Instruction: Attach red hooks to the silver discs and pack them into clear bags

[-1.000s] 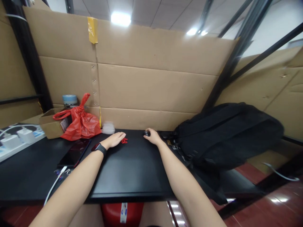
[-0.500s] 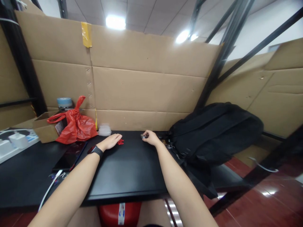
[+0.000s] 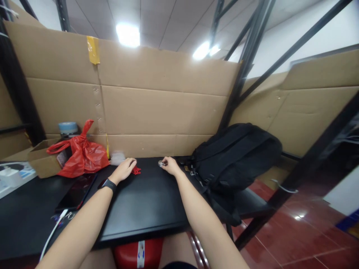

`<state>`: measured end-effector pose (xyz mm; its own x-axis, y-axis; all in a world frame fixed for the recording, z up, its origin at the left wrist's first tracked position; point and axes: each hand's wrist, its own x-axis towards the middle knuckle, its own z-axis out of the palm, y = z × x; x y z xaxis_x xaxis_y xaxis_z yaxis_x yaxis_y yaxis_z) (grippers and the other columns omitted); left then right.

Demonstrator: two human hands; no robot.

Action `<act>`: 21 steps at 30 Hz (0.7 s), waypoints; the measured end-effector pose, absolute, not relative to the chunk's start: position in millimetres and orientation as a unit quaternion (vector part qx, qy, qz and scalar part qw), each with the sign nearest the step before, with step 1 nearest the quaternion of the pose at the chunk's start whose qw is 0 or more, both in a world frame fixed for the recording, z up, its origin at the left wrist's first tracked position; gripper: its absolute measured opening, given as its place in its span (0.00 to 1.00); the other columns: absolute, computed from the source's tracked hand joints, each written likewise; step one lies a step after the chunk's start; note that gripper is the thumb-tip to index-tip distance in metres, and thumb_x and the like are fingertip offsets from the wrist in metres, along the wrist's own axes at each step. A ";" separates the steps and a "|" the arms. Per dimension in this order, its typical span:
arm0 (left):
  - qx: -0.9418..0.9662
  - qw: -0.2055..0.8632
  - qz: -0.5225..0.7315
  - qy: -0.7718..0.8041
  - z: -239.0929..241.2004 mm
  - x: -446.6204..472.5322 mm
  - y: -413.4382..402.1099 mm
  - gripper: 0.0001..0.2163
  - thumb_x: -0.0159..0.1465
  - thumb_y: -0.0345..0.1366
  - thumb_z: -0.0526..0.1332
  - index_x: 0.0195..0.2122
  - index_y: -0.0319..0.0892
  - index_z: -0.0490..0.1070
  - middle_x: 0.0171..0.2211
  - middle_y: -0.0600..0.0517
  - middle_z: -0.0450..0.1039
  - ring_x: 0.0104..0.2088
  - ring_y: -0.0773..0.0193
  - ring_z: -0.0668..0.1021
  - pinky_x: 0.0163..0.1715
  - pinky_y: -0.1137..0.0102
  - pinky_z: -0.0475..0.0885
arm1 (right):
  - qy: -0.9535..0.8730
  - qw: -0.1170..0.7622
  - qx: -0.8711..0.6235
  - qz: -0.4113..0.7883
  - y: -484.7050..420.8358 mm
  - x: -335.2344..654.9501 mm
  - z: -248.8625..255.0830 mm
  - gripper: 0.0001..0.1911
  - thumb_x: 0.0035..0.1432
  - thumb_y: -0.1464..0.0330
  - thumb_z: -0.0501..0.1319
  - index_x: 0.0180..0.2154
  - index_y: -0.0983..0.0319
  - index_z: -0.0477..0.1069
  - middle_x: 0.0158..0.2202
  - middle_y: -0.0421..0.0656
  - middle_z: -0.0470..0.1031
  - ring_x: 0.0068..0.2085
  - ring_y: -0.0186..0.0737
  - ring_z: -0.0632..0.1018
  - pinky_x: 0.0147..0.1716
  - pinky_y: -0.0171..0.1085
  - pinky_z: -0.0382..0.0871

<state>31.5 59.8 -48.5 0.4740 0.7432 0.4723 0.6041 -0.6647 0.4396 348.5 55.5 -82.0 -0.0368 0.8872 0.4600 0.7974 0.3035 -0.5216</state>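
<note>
My right hand [image 3: 169, 165] pinches a small round silvery object [image 3: 160, 163] at the back of the black table; its exact kind is too small to make out. On the left, my left hand [image 3: 125, 170], with a dark watch on the wrist, lies over the tabletop with its fingers stretched out and slightly bent. Just beside its fingertips is a small tangle of red cord [image 3: 137, 170], partly covered by the hand. Behind that hand sits a stack of whitish translucent plastic pieces [image 3: 117, 157].
A black backpack [image 3: 238, 157] fills the table's right side. At the left are a red plastic bag [image 3: 84, 153], a cardboard box [image 3: 43, 160], a dark tablet [image 3: 76, 192], a white cable [image 3: 53, 235] and a power strip [image 3: 21, 179]. A cardboard wall [image 3: 162, 108] closes off the back.
The view has swung to the right, so everything sits further left. My left fingers have bent a little beside the red cord. My right hand still pinches the silvery object.
</note>
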 end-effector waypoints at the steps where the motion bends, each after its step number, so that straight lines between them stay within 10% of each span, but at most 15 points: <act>1: 0.848 0.093 0.341 0.395 -45.7 30.5 56.7 0.23 0.71 0.50 0.44 0.49 0.39 0.70 0.49 0.42 0.74 0.51 0.55 0.75 0.57 0.61 0.66 | -0.716 0.372 -0.589 0.059 53.9 345.9 -81.9 0.09 0.46 0.73 0.67 0.32 0.61 0.71 0.35 0.41 0.73 0.35 0.37 0.74 0.42 0.37 0.69; 17: 0.817 0.014 0.231 0.528 -38.9 2.8 -69.1 0.19 0.65 0.37 0.50 0.55 0.40 0.67 0.57 0.41 0.69 0.55 0.51 0.73 0.55 0.57 0.67 | -0.650 0.320 -0.688 0.049 -30.5 300.7 -66.8 0.24 0.56 0.69 0.60 0.55 0.61 0.64 0.59 0.57 0.60 0.55 0.54 0.71 0.53 0.52 0.63; 21: 0.815 0.038 0.133 0.563 -43.8 -14.0 -120.2 0.24 0.69 0.46 0.47 0.64 0.48 0.63 0.67 0.46 0.58 0.67 0.49 0.59 0.63 0.48 0.55 | -0.663 0.245 -0.707 0.037 -82.8 286.0 -76.1 0.22 0.62 0.63 0.57 0.57 0.55 0.65 0.64 0.52 0.61 0.63 0.58 0.64 0.59 0.56 0.56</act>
<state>-14.0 -120.2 -43.8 0.3306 0.9278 0.1731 0.9075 -0.3629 0.2117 286.0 -82.8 -76.1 0.1194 0.9548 0.2722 0.9186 -0.0021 -0.3952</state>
